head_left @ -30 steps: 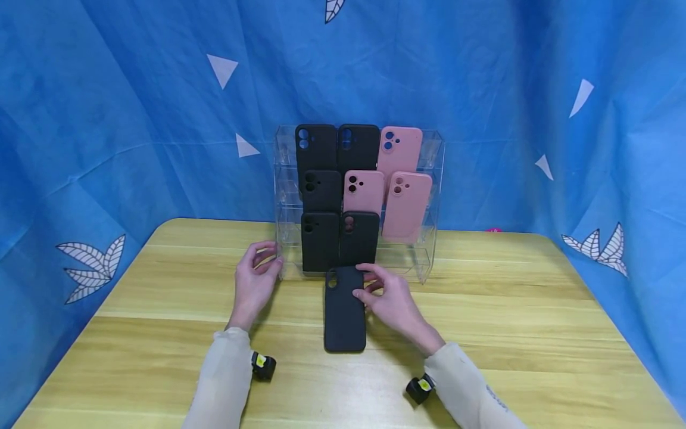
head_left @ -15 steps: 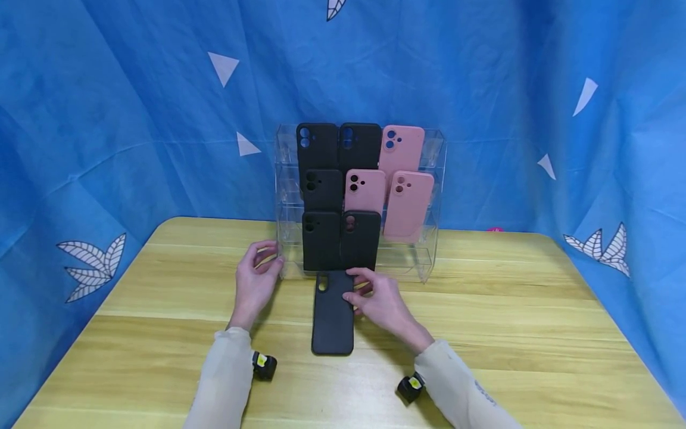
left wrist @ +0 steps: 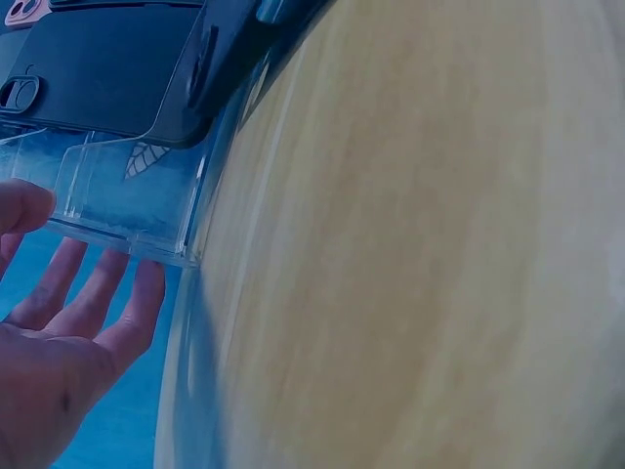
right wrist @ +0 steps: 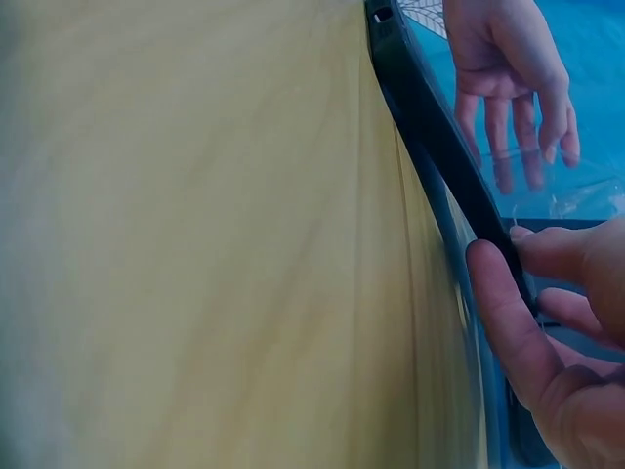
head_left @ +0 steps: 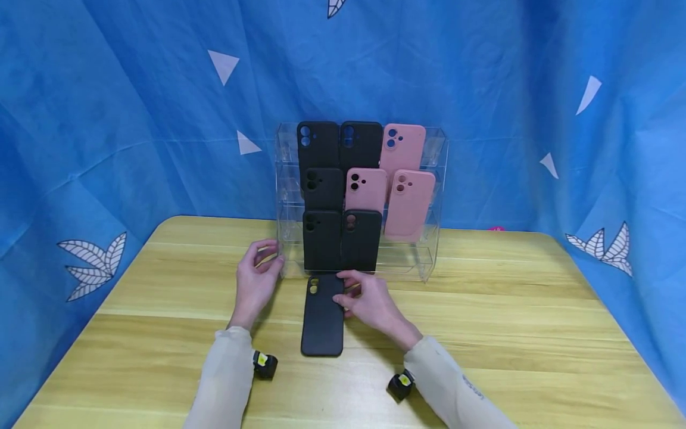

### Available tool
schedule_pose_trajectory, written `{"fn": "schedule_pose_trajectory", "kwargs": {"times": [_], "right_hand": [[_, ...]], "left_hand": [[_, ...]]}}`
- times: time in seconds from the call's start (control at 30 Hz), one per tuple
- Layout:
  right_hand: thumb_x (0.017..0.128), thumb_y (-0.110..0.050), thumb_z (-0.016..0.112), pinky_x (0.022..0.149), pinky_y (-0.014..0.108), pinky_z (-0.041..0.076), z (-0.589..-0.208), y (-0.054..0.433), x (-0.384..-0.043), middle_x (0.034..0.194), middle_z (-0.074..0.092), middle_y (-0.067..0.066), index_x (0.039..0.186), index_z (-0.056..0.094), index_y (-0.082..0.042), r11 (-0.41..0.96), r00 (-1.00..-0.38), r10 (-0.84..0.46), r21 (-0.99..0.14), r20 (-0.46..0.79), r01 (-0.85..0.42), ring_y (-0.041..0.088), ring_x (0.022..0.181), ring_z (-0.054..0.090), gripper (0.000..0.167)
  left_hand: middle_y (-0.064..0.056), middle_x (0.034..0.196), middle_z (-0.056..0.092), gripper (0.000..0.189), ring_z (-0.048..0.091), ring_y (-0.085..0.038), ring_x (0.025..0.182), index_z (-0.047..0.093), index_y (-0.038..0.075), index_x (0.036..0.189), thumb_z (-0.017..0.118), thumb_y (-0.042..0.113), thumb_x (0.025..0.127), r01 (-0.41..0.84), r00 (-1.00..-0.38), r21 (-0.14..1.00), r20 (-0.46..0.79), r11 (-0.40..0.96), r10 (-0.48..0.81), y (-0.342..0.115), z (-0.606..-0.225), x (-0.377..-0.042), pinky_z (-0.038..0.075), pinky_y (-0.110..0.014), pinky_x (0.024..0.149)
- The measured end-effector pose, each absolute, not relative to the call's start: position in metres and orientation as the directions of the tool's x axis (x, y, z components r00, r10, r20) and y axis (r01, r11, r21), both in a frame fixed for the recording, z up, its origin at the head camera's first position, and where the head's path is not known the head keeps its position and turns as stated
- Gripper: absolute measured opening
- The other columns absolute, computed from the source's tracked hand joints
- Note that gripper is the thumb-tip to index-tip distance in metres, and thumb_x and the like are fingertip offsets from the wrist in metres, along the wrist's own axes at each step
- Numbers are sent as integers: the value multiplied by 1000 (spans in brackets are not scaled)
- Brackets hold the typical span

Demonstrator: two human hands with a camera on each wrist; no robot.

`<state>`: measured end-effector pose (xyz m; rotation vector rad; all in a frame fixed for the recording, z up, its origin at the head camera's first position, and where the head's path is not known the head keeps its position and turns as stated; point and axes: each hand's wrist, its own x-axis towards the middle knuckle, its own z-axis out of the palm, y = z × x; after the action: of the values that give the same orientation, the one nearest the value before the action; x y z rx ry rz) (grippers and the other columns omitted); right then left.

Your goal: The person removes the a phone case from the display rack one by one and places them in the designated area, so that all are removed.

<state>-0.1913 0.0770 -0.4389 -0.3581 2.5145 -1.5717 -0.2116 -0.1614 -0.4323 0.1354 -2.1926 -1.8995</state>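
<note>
My right hand [head_left: 370, 301] pinches the right edge of a black phone case [head_left: 323, 319] between thumb and fingers. The case is in front of the lower row of a clear display rack [head_left: 407, 262], its camera cutout toward the rack. In the right wrist view the case [right wrist: 444, 137] shows edge-on, tilted just over the wood, with a thumb and finger on either face. At the rack's left side my left hand [head_left: 256, 286] holds its edge. The left wrist view shows the thumb in front of the clear wall [left wrist: 127, 210] and the fingers behind it.
On the rack stand several black cases [head_left: 321, 244] and several pink cases [head_left: 409, 208] in stepped rows. The wooden table [head_left: 509, 333] has rounded far corners. A blue patterned cloth [head_left: 161, 107] hangs behind it. Small black cameras [head_left: 265, 364] sit on both wrists.
The right hand has carried the black phone case leftward and slightly toward the person, from in front of the second lower case to in front of the first. The left hand stays at the rack.
</note>
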Motion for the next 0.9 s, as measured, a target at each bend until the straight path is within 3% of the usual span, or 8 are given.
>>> {"fn": "schedule_pose_trajectory", "kwargs": {"times": [0.7, 0.9], "right_hand": [[91, -9, 77, 55, 24, 61, -433, 64, -196, 114, 69, 20, 133, 65, -2, 527, -950, -305, -843, -65, -112, 12, 65, 72, 44], [91, -9, 76, 57, 23, 61, -433, 64, -196, 117, 70, 22, 131, 66, 0, 536, -951, -296, -839, -84, -93, 13, 68, 73, 42]], "left_hand": [[-18, 130, 67, 32, 68, -34, 120, 62, 5, 127, 68, 4, 96, 112, -960, 975, 156, 190, -234, -162, -435, -213, 55, -8, 83], [-19, 131, 66, 32, 67, -34, 121, 62, 5, 127, 68, 4, 96, 108, -964, 979, 145, 172, -222, -162, -433, -212, 54, -7, 82]]}}
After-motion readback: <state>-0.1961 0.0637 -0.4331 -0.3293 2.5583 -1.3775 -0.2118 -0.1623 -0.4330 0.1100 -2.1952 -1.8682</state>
